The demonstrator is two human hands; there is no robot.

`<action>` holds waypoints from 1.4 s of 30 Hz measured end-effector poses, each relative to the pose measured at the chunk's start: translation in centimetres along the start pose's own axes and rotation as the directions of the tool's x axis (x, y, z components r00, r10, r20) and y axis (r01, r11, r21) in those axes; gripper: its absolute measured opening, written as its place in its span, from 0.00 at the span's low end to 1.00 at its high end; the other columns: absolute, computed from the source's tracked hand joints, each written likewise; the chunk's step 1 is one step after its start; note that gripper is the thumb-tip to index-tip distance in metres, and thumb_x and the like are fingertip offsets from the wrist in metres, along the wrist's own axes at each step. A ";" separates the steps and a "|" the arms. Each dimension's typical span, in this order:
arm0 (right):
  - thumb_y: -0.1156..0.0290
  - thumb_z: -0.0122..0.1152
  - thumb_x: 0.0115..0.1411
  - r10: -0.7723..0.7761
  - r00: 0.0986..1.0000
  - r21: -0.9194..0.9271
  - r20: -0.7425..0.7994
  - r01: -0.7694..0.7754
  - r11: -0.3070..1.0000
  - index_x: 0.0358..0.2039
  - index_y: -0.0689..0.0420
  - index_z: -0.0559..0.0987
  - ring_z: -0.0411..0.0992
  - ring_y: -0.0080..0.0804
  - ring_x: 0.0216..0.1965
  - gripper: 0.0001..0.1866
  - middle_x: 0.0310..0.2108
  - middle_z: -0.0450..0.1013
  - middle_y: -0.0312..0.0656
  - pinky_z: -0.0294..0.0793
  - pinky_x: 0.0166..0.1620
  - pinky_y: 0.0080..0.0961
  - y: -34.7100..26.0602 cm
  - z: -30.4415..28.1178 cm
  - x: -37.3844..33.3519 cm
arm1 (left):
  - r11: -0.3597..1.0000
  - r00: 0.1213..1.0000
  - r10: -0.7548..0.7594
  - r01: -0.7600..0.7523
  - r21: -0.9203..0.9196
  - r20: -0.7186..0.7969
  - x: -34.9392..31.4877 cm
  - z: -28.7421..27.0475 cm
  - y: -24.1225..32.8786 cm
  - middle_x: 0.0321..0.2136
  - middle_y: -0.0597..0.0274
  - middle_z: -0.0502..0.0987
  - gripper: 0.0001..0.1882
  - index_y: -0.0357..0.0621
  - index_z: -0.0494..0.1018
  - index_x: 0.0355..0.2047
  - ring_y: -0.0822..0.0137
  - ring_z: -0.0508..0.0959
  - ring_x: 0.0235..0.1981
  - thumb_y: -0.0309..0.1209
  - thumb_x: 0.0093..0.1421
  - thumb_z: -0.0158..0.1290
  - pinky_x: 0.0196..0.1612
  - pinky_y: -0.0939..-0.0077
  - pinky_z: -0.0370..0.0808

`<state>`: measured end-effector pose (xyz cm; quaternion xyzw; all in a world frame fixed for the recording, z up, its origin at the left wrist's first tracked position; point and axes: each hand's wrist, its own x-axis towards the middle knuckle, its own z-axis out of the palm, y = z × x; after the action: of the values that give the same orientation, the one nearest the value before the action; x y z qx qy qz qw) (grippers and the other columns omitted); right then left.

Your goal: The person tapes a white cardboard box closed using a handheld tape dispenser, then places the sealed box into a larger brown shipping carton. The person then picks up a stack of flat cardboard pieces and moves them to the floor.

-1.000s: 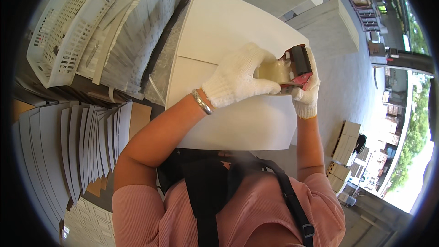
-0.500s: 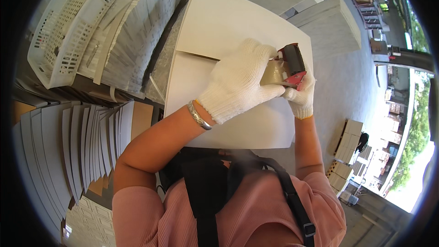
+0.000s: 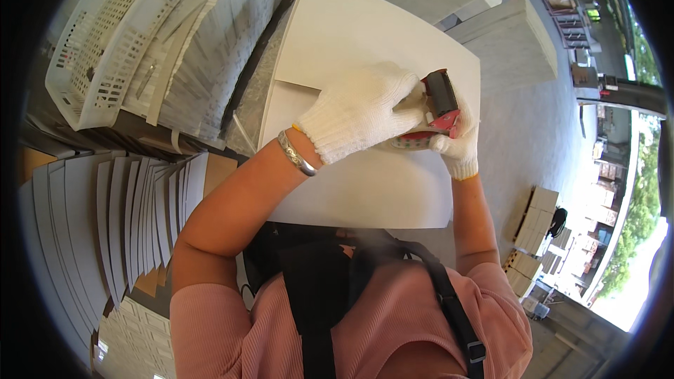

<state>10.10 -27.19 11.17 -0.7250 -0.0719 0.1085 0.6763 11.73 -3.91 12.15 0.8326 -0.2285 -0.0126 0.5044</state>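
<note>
A tape dispenser [image 3: 442,95] with a dark roller and red side plates is gripped in my right hand [image 3: 461,144], in a white knit glove. My left hand [image 3: 368,107], gloved the same way, bends toward the dispenser with its thumb and fingers closed around the packing tape [image 3: 420,107] at its near side. The fingertips are partly hidden there. Both hands are above a large white cardboard piece [image 3: 372,24], whose flap edge shows a brown gap left of my left hand. A silver bracelet [image 3: 296,153] circles my left wrist.
A white perforated plastic basket [image 3: 105,49] lies at the far left on stacked marble-look slabs [image 3: 225,35]. Grey cardboard sheets [image 3: 112,217] stand fanned out at near left. More slabs [image 3: 512,38] are at the far right, with stacked cartons [image 3: 537,217] on the floor.
My left hand has drawn slightly left and down and its fingers have curled in. The dispenser has turned a little in my right hand, and its red-patterned lower side now shows.
</note>
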 end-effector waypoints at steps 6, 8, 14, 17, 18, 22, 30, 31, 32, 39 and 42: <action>0.49 0.88 0.32 0.089 0.995 0.202 -0.048 -0.078 0.976 0.66 0.66 0.65 0.69 0.32 0.58 0.65 0.58 0.71 0.42 0.70 0.61 0.33 3.0 -1.8 -0.2 | 0.983 0.982 0.163 -0.170 -0.070 -0.097 -0.2 0.1 -0.1 0.36 0.55 0.81 0.15 0.44 0.78 0.45 0.55 0.82 0.36 0.32 0.58 0.62 0.41 0.66 0.78; 0.52 0.89 0.31 0.084 0.996 0.269 -0.042 -0.070 0.961 0.65 0.65 0.66 0.68 0.32 0.59 0.63 0.58 0.71 0.41 0.69 0.61 0.32 4.0 -2.3 0.0 | 0.963 0.960 0.260 -0.265 -0.039 -0.101 0.2 0.3 -0.7 0.38 0.57 0.81 0.16 0.46 0.78 0.47 0.56 0.81 0.38 0.31 0.58 0.62 0.42 0.66 0.78; 0.53 0.90 0.30 0.122 0.993 0.277 -0.002 -0.116 0.954 0.64 0.64 0.67 0.69 0.30 0.57 0.62 0.56 0.72 0.40 0.70 0.59 0.30 3.4 -2.3 0.0 | 0.969 0.967 0.236 -0.226 -0.105 0.100 2.1 0.0 -1.8 0.38 0.60 0.80 0.14 0.47 0.79 0.46 0.57 0.80 0.38 0.31 0.59 0.61 0.45 0.67 0.77; 0.53 0.90 0.30 0.150 0.988 0.251 0.019 -0.150 0.956 0.64 0.63 0.68 0.69 0.28 0.55 0.61 0.54 0.72 0.39 0.71 0.57 0.29 3.8 -2.8 -0.1 | 0.944 0.938 0.322 -0.309 -0.114 0.126 3.1 -0.4 -1.9 0.33 0.61 0.79 0.13 0.47 0.80 0.43 0.58 0.79 0.35 0.32 0.58 0.61 0.42 0.67 0.76; 0.53 0.90 0.30 0.154 0.987 0.241 0.035 -0.158 0.958 0.64 0.63 0.67 0.69 0.28 0.55 0.61 0.54 0.72 0.39 0.71 0.56 0.28 4.2 -3.2 -0.1 | 0.951 0.934 0.303 -0.285 -0.115 0.188 3.4 -0.8 -1.6 0.32 0.61 0.78 0.12 0.47 0.80 0.42 0.58 0.78 0.34 0.32 0.57 0.62 0.41 0.67 0.75; 0.54 0.90 0.30 0.158 0.985 0.227 0.075 -0.171 0.959 0.65 0.63 0.67 0.69 0.26 0.55 0.62 0.55 0.71 0.38 0.73 0.55 0.27 4.9 -3.6 0.0 | 0.969 0.906 0.248 -0.236 -0.078 0.342 4.5 -1.8 -0.8 0.29 0.59 0.76 0.10 0.46 0.80 0.37 0.59 0.77 0.31 0.33 0.55 0.61 0.37 0.66 0.73; 0.57 0.89 0.32 0.138 0.983 0.233 0.124 -0.164 0.958 0.68 0.60 0.65 0.68 0.27 0.57 0.63 0.57 0.69 0.37 0.74 0.57 0.29 5.5 -3.9 0.1 | 0.956 0.913 0.265 -0.290 0.038 0.310 4.3 -0.4 -0.8 0.28 0.56 0.75 0.05 0.42 0.77 0.31 0.54 0.76 0.28 0.29 0.54 0.58 0.34 0.61 0.73; 0.57 0.89 0.32 0.132 0.980 0.227 0.149 -0.164 0.960 0.69 0.60 0.65 0.68 0.28 0.57 0.63 0.57 0.69 0.37 0.73 0.57 0.29 5.1 -3.8 0.3 | 0.957 0.916 0.268 -0.288 0.024 0.298 4.1 -0.4 -0.7 0.28 0.56 0.74 0.05 0.42 0.76 0.30 0.53 0.76 0.28 0.29 0.54 0.57 0.34 0.61 0.73; 0.58 0.88 0.32 0.126 0.977 0.222 0.174 -0.164 0.961 0.69 0.61 0.64 0.69 0.28 0.57 0.63 0.57 0.69 0.37 0.73 0.58 0.29 4.9 -3.8 0.4 | 0.958 0.918 0.272 -0.287 0.009 0.287 3.9 -0.4 -0.6 0.27 0.56 0.74 0.04 0.42 0.76 0.29 0.52 0.76 0.28 0.28 0.54 0.57 0.34 0.61 0.73; 0.62 0.86 0.35 0.118 0.967 0.119 0.224 -0.147 0.982 0.70 0.60 0.63 0.71 0.26 0.50 0.61 0.54 0.72 0.37 0.74 0.54 0.27 4.0 -4.0 1.1 | 0.921 0.904 0.314 -0.364 0.137 0.290 2.5 -1.8 -0.6 0.27 0.56 0.74 0.03 0.42 0.73 0.29 0.53 0.75 0.26 0.25 0.55 0.57 0.31 0.64 0.73; 0.63 0.84 0.35 0.129 0.960 0.125 0.250 -0.164 0.979 0.71 0.59 0.63 0.72 0.27 0.48 0.61 0.54 0.72 0.37 0.74 0.54 0.28 3.1 -3.6 1.2 | 0.957 0.947 0.248 -0.272 0.099 0.202 1.3 -3.0 -1.6 0.27 0.57 0.74 0.03 0.42 0.73 0.30 0.56 0.75 0.25 0.26 0.56 0.57 0.31 0.66 0.73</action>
<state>12.06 -30.59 8.20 -0.6590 -0.0915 0.2504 0.7033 14.23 -1.36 12.57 0.8202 -0.3833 -0.0097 0.4245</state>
